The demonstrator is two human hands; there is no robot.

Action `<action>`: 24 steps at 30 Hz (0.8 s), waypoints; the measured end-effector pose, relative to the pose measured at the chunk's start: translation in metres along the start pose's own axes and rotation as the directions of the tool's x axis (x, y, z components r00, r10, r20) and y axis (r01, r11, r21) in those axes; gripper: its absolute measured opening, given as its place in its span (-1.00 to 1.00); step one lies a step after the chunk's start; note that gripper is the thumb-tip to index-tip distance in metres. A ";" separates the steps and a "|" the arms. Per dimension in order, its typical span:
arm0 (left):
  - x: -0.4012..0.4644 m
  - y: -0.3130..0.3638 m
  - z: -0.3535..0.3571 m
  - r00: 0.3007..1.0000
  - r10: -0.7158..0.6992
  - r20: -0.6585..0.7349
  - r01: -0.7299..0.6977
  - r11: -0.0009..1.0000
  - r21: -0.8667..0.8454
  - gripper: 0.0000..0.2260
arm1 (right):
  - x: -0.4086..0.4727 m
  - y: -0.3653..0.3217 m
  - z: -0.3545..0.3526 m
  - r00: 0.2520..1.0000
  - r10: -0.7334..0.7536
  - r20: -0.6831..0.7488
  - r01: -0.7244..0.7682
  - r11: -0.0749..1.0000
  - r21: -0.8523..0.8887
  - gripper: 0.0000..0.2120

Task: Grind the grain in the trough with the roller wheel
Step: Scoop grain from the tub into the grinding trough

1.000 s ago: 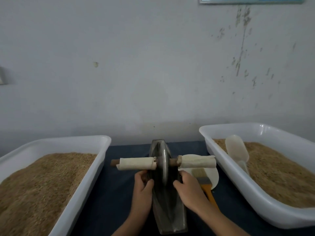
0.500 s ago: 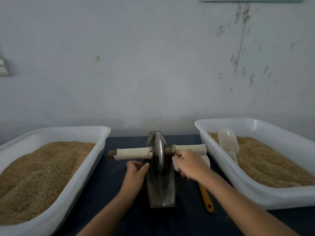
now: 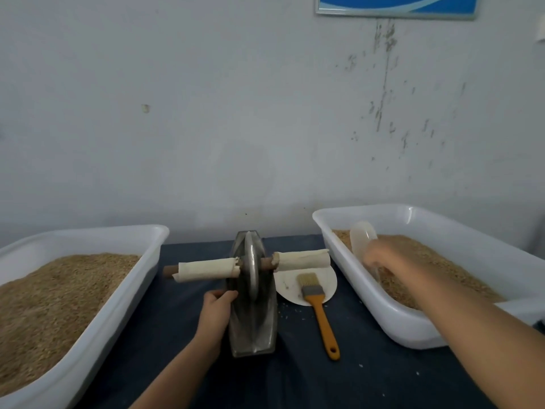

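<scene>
While the left hand [image 3: 217, 309] curled round the rim of the narrow boat-shaped metal trough [image 3: 254, 326] at centre, the steel-disc roller wheel [image 3: 251, 265] stood upright in it, w/ paper-wrapped wooden axle ends. Right hand [image 3: 383, 256] (blurred) reached into the right white plastic tub [image 3: 380, 305] of coarse tan grain [image 3: 427, 258] at a translucent scoop [image 3: 363, 235]; grip unclear. An orange-handled brush [image 3: 317, 302] lay nearby.
</scene>
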State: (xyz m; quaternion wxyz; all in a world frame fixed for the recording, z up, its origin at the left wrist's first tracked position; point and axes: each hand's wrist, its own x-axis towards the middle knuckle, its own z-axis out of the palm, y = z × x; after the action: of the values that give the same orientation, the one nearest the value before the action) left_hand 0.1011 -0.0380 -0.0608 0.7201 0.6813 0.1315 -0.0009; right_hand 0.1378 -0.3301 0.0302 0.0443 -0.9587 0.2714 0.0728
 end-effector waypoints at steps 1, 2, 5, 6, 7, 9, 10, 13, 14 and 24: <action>0.000 -0.001 0.000 1.000 -0.002 -0.004 0.002 1.000 -0.012 -0.88 | 0.001 0.000 0.003 1.000 0.009 0.023 -0.008 1.000 -0.012 -0.62; 0.000 -0.001 -0.001 1.000 -0.001 -0.006 0.001 1.000 -0.015 -0.90 | 0.001 0.000 0.005 0.999 0.023 0.045 -0.023 1.000 0.001 -0.61; -0.002 -0.002 -0.001 1.000 0.010 0.003 -0.010 1.000 -0.019 -0.92 | 0.001 -0.005 0.009 0.992 0.085 0.091 -0.094 0.991 0.094 -0.49; -0.002 -0.002 -0.001 1.000 0.014 0.003 -0.014 1.000 -0.025 -0.93 | 0.002 -0.006 0.011 0.989 0.112 0.095 -0.125 0.982 0.144 -0.43; -0.002 -0.002 -0.001 1.000 0.018 0.000 -0.018 0.999 -0.027 -0.93 | 0.001 -0.005 0.011 0.988 0.129 0.088 -0.143 0.974 0.175 -0.40; -0.003 -0.002 -0.001 1.000 0.023 -0.007 -0.023 1.000 -0.015 -0.93 | 0.000 -0.003 0.012 0.994 0.104 0.046 -0.111 0.978 0.176 -0.46; -0.003 -0.001 -0.001 1.000 0.019 -0.006 -0.019 1.000 -0.001 -0.92 | -0.001 -0.002 0.011 0.999 0.053 0.013 -0.054 0.988 0.146 -0.55; -0.001 0.005 -0.005 0.999 0.032 0.006 -0.032 0.994 0.107 -0.91 | -0.006 0.000 -0.001 0.995 -0.073 -0.068 0.078 0.993 0.084 -0.66; 0.001 0.008 -0.007 0.998 0.058 0.007 -0.058 0.984 0.169 -0.89 | -0.008 0.001 -0.009 0.993 -0.084 -0.078 0.088 0.995 0.041 -0.67; 0.008 0.016 -0.024 0.929 0.367 0.046 -0.270 0.588 0.762 -0.80 | -0.038 -0.003 -0.063 0.998 -0.015 0.061 0.030 0.968 -0.249 -0.73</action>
State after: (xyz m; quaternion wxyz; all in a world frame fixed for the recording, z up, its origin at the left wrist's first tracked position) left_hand 0.1075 -0.0115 -0.0474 0.3489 0.9296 0.0363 0.1128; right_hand 0.1145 -0.3154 0.0982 -0.0681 -0.9571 0.2477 0.1339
